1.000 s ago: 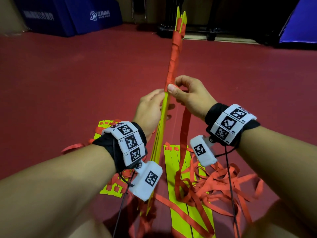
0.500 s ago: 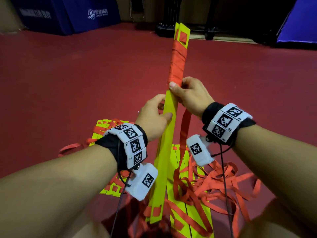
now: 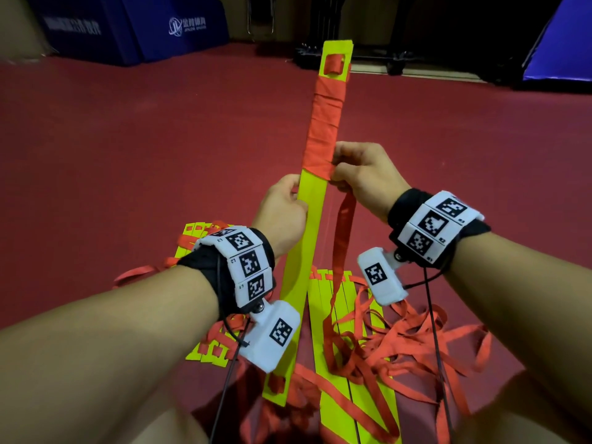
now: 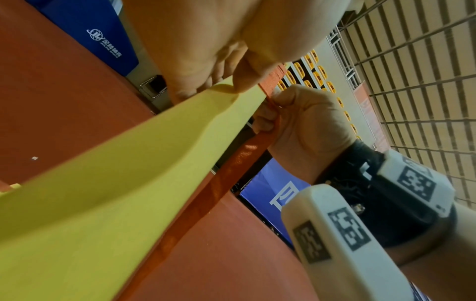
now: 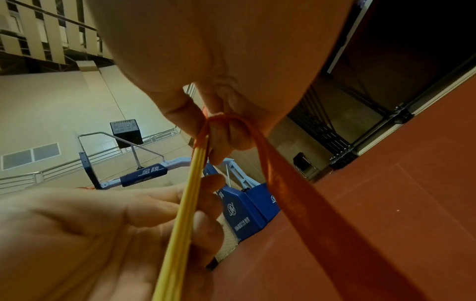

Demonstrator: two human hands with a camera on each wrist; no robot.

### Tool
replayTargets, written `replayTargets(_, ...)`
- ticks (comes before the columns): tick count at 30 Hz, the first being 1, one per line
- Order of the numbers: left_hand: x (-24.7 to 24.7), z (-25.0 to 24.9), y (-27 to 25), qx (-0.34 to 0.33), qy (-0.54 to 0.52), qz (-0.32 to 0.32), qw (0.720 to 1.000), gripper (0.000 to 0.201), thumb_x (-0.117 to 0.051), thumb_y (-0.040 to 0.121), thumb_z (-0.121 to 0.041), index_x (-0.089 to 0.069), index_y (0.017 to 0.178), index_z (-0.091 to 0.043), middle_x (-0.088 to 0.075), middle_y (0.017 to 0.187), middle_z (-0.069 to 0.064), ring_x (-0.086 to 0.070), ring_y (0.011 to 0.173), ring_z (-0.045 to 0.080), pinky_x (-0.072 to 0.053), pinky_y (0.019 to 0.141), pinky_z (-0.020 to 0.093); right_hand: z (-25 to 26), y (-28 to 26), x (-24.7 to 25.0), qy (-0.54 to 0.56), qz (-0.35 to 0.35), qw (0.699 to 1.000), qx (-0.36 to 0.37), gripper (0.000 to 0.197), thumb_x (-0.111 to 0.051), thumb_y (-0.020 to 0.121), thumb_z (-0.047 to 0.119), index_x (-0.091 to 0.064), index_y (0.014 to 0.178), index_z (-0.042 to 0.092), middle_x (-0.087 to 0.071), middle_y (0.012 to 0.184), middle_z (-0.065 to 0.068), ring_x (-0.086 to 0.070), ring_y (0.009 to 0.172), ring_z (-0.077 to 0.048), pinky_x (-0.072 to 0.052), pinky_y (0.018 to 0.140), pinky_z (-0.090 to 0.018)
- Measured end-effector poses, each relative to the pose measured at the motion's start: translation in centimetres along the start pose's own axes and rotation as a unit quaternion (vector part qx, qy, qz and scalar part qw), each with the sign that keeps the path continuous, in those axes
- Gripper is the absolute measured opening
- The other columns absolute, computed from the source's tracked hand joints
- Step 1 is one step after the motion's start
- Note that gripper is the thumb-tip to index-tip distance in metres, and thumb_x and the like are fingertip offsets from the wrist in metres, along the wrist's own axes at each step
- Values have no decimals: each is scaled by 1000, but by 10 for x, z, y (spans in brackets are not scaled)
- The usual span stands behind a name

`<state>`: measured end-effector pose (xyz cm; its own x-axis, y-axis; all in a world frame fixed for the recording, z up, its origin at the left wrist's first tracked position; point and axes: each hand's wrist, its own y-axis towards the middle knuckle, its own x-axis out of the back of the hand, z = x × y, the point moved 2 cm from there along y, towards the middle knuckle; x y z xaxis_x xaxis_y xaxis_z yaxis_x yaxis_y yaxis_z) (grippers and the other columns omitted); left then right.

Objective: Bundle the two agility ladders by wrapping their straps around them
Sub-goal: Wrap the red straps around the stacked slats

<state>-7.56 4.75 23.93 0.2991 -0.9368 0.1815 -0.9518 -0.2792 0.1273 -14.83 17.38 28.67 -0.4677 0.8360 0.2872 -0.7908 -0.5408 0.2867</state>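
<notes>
Yellow ladder slats (image 3: 312,219), wound in red strap (image 3: 323,129). Dark red floor (image 3: 128,139). Blue pads (image 3: 134,24), white lettering. White wristbands (image 3: 246,264), black square-patterned markers.

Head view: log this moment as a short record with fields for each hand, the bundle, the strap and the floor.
left hand: grips the bare yellow part of the held ladder bundle
right hand: pinches the red strap at the lowest wrap
bundle: upright, tilted slightly; upper part wrapped in red, lower part bare
strap: hangs from the right hand to a loose pile on the floor
floor: red; second ladder lies flat, unwrapped, under tangled straps
</notes>
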Motion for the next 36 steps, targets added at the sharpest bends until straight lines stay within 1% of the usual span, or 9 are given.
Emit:
replayTargets(3, -3, -2, 1, 12, -4, 14, 1000, 27, -49, 67, -14, -66, 86, -24, -60, 68, 1, -54, 66, 28, -53, 66, 69, -1, 0, 1, -9, -5, 1000, 7, 18, -50, 69, 4, -66, 77, 6, -49, 66, -5, -35, 59, -14, -29, 55, -29)
replayTargets(6, -5, -5, -1, -4, 14, 20, 1000, 20, -62, 68, -26, -63, 88, -24, -56, 60, -11, -52, 64, 25, -55, 71, 65, 0, 1, 3, -21, -12, 1000, 12, 19, -49, 69, 4, -66, 79, 5, -50, 62, 2, -37, 57, -11, -31, 56, -28)
replayTargets(10, -4, -8, -6, -48, 65, 19, 997, 46, -74, 69, -41, -62, 109, -22, -57, 64, -17, -55, 68, 19, -54, 75, 51, 3, -2, 4, -15, -7, 1000, 21, 24, -51, 71, 3, -68, 87, 3, -57, 66, 9, -45, 57, -2, -37, 59, -18)
replayTargets(14, -1, -9, -11, -62, 112, 29, 991, 46, -75, 74, -35, -62, 116, -22, -65, 81, -10, -65, 84, 24, -55, 84, 49, 3, -6, 8, -22, -1, 998, 65, 30, -55, 79, -15, -70, 102, -5, -70, 88, -3, -63, 76, -2, -48, 73, -17)
replayTargets(17, 1, -12, -13, -61, 144, 12, 988, 33, -71, 77, -27, -63, 108, -22, -66, 80, -5, -67, 80, 29, -56, 78, 50, 1, -6, 9, -18, 7, 997, 77, 37, -56, 80, -22, -69, 108, -1, -72, 95, -2, -67, 85, -4, -51, 79, -20)
replayTargets(22, 4, -15, -14, -49, 134, 17, 990, 27, -60, 66, -37, -63, 89, -23, -62, 70, -2, -69, 71, 35, -58, 70, 55, -3, -7, 11, -22, 11, 997, 73, 37, -65, 85, -13, -67, 115, 8, -72, 105, -3, -68, 93, -2, -51, 79, -19)
replayTargets(27, 7, -11, -16, -22, 138, 42, 989, 41, -67, 73, -47, -68, 103, -20, -70, 91, 2, -71, 90, 24, -61, 79, 49, -2, -10, 6, -68, 8, 996, 58, 40, -75, 85, 1, -65, 123, 9, -73, 107, -3, -68, 105, -30, -55, 97, -40)
replayTargets(31, 6, -11, -15, -12, 127, 55, 990, 17, -68, 93, -25, -67, 108, -16, -74, 101, 5, -74, 93, 24, -63, 77, 49, -2, -10, 4, -86, -2, 996, 40, 38, -78, 85, 10, -66, 121, 13, -72, 103, 2, -68, 105, -24, -54, 96, -30)
replayTargets(36, 7, -9, -14, -24, 110, 72, 991, 22, -58, 100, -11, -67, 120, -15, -74, 112, 0, -73, 99, 13, -59, 90, 48, -8, -8, 2, -105, -10, 994, 25, 27, -80, 84, 21, -70, 109, 17, -72, 100, -5, -69, 93, -17, -54, 95, -43)
